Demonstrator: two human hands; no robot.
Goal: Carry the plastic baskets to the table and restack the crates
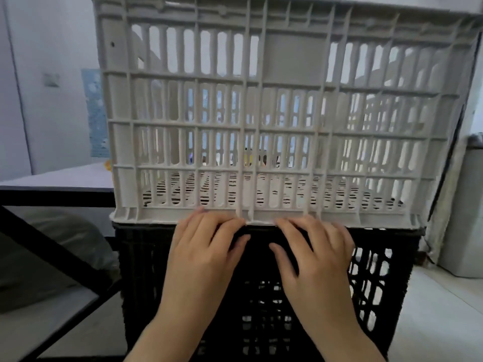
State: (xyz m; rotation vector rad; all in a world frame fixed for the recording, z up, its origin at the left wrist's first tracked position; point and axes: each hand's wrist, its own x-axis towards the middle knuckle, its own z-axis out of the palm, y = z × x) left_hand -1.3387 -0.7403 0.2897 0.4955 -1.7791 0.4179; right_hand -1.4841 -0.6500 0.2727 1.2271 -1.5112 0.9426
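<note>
Head cam, nearest first. Two bare forearms (183, 322) up from bottom edge, side by side. Left hand (206, 246) and right hand (315, 253) flat vs. front of black crate (376, 278), backs to camera. Grip on both: wide, fingers near straight and spread, thumbs angled in toward each other w/ dark gap between; holding nothing. Fingertips (200, 211) up at seam btw black crate and grey crate (287, 61), touching grey one's bottom lip either side of centre rib. Can't tell if tips hooked under that lip.

Black crate: lower one, lattice sides, base cut off by frame bottom, pale floor (444, 322) to its right, bench to its left. Grey crate: stacked straight on top, upright, edges approx flush, filling most of frame, top rim at upper edge. Slatted walls, blank solid panel top centre, perforated bottom visible thru slats. Small coloured bits seen thru far wall, too blurred to name.

Left side: bench (55, 180), pale top, black frame w/ diagonal brace below; grey lumpy shape (52, 257) under it, unclear what. Crates touching bench edge or just beside it, can't tell which.

Right side: pale bin-like container (465, 218) near crates, darker top. Farthest: white wall (52, 43), blue sheet (95, 113) stuck on it behind bench, small switch plate (51, 80) further L.
</note>
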